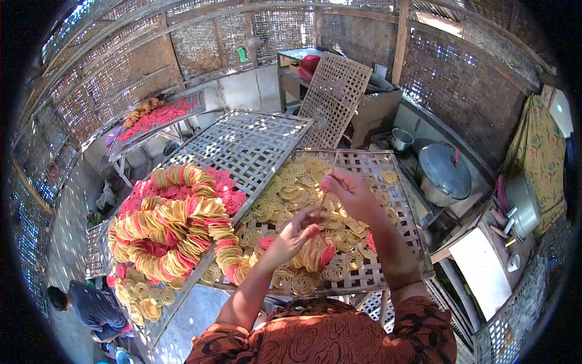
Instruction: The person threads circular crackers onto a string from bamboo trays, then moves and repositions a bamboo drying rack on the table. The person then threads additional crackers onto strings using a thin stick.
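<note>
My right hand [347, 187] is raised over the woven rack [357, 159], its fingers pinched on a thin strip [334, 164]. Lower and to the left, my left hand [295, 235] has its fingers curled near the strip's lower part; a pink strand hangs beside them. Below my hands is a bunch of yellow discs [308, 258] with a pink one at its edge. Many yellow lacy discs [285, 194] lie on the rack. At left, long strings of yellow and pink discs [160, 233] are coiled in a heap.
A second woven rack [242, 136] overlaps at the left, and another [333, 91] leans behind. A large lidded pot [445, 173] and a small pot [401, 139] are at right. At lower left is another person [97, 309]. Pink discs [160, 115] lie on a far table.
</note>
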Demonstrator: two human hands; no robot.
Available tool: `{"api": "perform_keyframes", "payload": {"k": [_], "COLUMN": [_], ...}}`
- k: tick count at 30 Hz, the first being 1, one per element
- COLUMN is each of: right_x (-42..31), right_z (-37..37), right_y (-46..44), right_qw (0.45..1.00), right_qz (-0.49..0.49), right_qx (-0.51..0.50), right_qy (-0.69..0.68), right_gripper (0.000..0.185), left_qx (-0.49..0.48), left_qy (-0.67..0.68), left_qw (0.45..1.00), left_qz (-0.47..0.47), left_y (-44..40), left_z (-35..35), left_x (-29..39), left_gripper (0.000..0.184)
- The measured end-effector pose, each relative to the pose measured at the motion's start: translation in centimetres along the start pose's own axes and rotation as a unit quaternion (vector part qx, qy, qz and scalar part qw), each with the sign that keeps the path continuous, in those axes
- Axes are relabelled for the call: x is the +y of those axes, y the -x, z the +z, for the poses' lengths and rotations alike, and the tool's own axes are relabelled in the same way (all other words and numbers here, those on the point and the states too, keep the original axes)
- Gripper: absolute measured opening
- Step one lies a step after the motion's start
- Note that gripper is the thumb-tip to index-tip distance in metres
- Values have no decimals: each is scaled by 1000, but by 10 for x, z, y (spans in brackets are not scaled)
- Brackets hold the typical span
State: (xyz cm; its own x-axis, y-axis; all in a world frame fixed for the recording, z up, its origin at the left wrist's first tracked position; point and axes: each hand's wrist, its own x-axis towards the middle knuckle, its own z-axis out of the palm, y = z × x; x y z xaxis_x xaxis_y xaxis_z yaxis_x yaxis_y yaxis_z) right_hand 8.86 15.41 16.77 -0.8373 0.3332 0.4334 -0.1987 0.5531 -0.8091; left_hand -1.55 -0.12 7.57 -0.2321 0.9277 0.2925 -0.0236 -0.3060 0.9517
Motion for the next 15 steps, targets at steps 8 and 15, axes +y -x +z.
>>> {"api": "perform_keyframes", "payload": {"k": [8,15], "right_x": [133,163], "right_z": [20,11], "right_y": [32,56], "right_qw": [938,899], "right_qz": [150,196], "right_qx": [-117,-173], "right_qy": [291,352], "right_gripper": [39,32], "left_qx": [239,194], "left_qy": [74,11], "left_qw": [958,969], "left_qz": [-137,-152], "left_y": [42,78], "left_z": [-46,-55], "left_x": [-31,-71], "left_gripper": [21,19]}}
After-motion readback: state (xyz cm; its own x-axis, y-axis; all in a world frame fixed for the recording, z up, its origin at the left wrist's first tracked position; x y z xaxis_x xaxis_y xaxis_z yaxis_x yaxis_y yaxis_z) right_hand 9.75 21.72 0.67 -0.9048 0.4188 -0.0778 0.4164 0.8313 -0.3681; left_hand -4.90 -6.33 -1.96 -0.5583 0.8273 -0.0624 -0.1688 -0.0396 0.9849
